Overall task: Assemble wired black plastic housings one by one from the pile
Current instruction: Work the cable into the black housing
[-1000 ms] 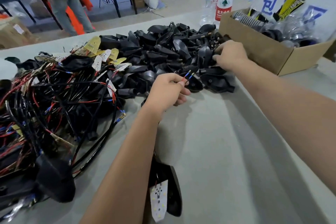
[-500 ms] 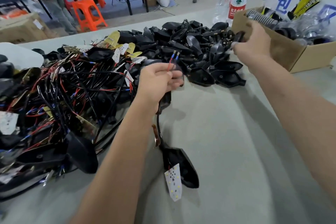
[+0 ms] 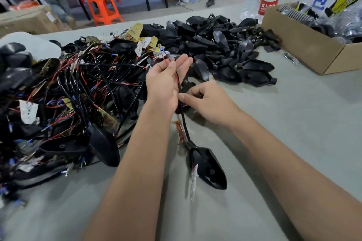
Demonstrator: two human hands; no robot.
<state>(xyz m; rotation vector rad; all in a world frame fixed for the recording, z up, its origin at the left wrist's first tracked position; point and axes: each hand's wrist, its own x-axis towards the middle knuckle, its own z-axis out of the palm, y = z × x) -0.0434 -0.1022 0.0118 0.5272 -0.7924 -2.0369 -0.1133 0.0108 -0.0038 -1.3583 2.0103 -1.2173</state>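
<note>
Right hand [image 3: 210, 101] now back from pile [image 3: 213, 45], pinching stiff light stem beside limp cable [image 3: 183, 119]; left hand [image 3: 166, 82] pinches wire ends.

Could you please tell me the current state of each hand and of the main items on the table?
left hand: pinching the cable's wire ends, fingers extended
right hand: gripping a small black part at the cable
black cable: held taut between hands and housing
wired housing: lying on the table, circuit board hanging out
cardboard box: open, filled
water bottles: upright
</note>
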